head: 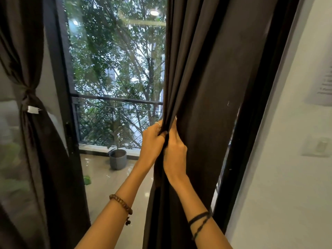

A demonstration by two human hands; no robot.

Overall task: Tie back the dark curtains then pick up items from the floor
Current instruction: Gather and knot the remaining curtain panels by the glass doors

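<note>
right dark brown fabric curtain (206,105) hanging loose beside glass door, inner edge bunched | left hand (152,141) and right hand (175,150) fingers clenched on folds | left dark curtain (28,97) already knotted | step: gathering right panel; next likely needs a tie, none visible | floor items out of view

Daylight through the window (115,69) backlights the dim room; glass shows glare, edges bend and blur.
</note>
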